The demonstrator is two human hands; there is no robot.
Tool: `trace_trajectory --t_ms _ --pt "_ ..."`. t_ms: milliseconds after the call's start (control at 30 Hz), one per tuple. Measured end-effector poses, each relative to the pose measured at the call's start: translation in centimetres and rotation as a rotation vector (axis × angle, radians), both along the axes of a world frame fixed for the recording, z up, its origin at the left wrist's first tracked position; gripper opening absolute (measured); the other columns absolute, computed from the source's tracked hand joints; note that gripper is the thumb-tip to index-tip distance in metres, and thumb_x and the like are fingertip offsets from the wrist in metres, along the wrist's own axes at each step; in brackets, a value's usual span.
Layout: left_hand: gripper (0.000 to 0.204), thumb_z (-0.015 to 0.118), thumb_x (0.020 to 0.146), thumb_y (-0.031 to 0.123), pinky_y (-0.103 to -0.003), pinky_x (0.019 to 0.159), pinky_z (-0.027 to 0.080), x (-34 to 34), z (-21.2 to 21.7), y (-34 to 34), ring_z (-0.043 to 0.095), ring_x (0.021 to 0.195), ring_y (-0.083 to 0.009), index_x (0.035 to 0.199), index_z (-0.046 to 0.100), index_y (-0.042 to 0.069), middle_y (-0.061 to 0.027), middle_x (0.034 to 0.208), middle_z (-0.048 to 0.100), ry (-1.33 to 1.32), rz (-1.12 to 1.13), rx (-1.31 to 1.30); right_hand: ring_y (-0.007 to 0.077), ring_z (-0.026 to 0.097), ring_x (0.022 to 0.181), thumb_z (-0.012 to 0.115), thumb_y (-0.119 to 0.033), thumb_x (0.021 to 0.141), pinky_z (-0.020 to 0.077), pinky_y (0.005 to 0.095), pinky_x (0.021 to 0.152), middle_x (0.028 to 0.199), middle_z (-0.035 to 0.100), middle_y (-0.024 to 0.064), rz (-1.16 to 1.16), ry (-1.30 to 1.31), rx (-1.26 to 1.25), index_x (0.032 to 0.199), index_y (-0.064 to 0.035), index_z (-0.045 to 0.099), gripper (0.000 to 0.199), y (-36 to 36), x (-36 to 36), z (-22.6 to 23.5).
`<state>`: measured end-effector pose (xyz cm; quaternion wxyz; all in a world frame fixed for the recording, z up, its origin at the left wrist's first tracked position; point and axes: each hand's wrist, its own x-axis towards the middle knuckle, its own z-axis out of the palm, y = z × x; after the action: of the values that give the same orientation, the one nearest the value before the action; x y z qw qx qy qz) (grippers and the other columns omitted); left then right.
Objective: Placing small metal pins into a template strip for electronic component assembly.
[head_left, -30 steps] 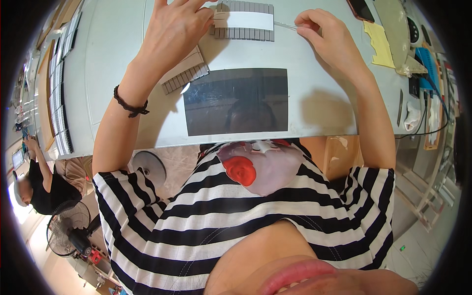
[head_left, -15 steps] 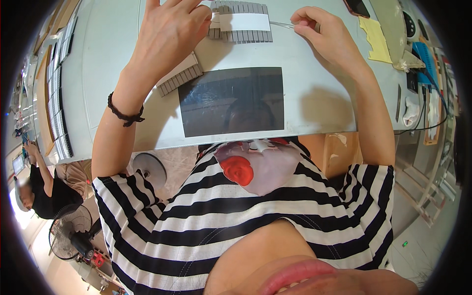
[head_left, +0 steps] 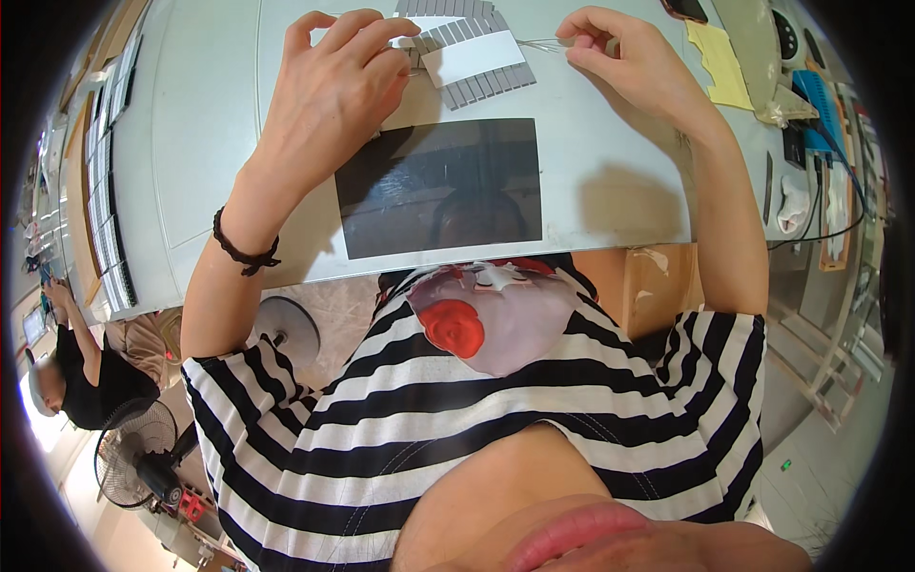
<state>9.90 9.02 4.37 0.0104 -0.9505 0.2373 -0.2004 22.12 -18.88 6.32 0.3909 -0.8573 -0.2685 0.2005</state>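
Observation:
My left hand [head_left: 338,86] is at the upper middle of the table, fingers bent around the left end of a white piece with grey slatted edges [head_left: 472,59]. Its fingertips are partly hidden behind the hand. That piece lies tilted, overlapping another slatted grey-and-white piece [head_left: 443,10] behind it. To the right, my right hand [head_left: 615,48] pinches a slim silvery tool that looks like tweezers [head_left: 540,44]; its tips reach the right edge of the slatted piece. A dark glossy rectangular sheet [head_left: 438,191] lies flat nearer me, close to the table's front edge.
A phone [head_left: 684,10], a torn yellow sheet [head_left: 717,62] and a blue holder [head_left: 822,105] with a cable are at the right. Rows of slatted strips [head_left: 107,191] line the left edge. A person [head_left: 95,372] works at the far left, near a fan [head_left: 138,453].
The slatted piece has turned and now lies tilted, showing another behind it. My left hand has shifted slightly nearer and covers the piece that showed beneath it. My right hand stays almost in place.

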Motion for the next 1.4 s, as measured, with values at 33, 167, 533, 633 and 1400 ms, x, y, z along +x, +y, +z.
trace_trajectory --t_ms 33,167,533,633,1400 --pt "0.01 0.076 0.087 0.011 -0.045 0.104 0.04 -0.1 0.0 0.0 0.061 0.12 -0.0196 0.092 0.067 0.012 0.0034 0.129 0.069 -0.001 -0.001 -0.001 0.0153 0.061 0.078 0.065 -0.008 0.094 0.0502 0.0292 0.073 0.084 0.068 0.0075 -0.001 -0.001 -0.001 0.104 0.0074 0.068 0.019 0.1 0.1 0.1" --pt "0.01 0.076 0.087 0.011 -0.045 0.105 0.04 -0.1 -0.1 0.0 0.061 0.12 -0.0198 0.091 0.067 0.011 0.0034 0.129 0.069 0.015 0.017 -0.004 0.0153 0.062 0.081 0.065 -0.01 0.094 0.0506 0.0292 0.074 0.087 0.069 0.0086 0.01 -0.014 -0.054 0.105 0.0067 0.069 0.02 0.5 1.2 -0.3" --pt "0.013 0.076 0.086 0.009 -0.045 0.104 0.039 0.1 0.5 -0.2 0.061 0.12 -0.0193 0.093 0.067 0.012 0.0033 0.13 0.068 -0.028 -0.001 0.01 0.0109 0.052 0.073 0.06 -0.008 0.094 0.0459 0.0273 0.069 0.079 0.056 0.0001 0.002 0.051 0.142 0.118 0.0062 0.066 0.028 0.2 0.9 0.4" --pt "0.015 0.077 0.084 0.007 -0.044 0.104 0.039 -1.0 1.0 -0.7 0.061 0.119 -0.0192 0.093 0.066 0.012 0.0033 0.131 0.068 -0.063 -0.003 -0.011 0.0144 0.059 0.077 0.062 -0.01 0.095 0.0483 0.0295 0.072 0.084 0.064 0.0046 -0.084 0.071 0.022 0.117 0.0051 0.067 0.027 -0.6 -0.5 1.2" --pt "0.044 0.083 0.08 0.024 -0.048 0.107 0.037 -11.4 -1.6 -6.3 0.062 0.118 -0.0224 0.121 0.068 0.014 -0.0003 0.132 0.066 0.127 0.001 -0.278 0.0062 0.045 0.075 0.065 -0.006 0.092 0.0372 0.0235 0.068 0.083 0.056 -0.0053 0.009 0.072 0.17 0.124 -0.0081 0.067 0.033 -5.2 -10.3 -2.1"
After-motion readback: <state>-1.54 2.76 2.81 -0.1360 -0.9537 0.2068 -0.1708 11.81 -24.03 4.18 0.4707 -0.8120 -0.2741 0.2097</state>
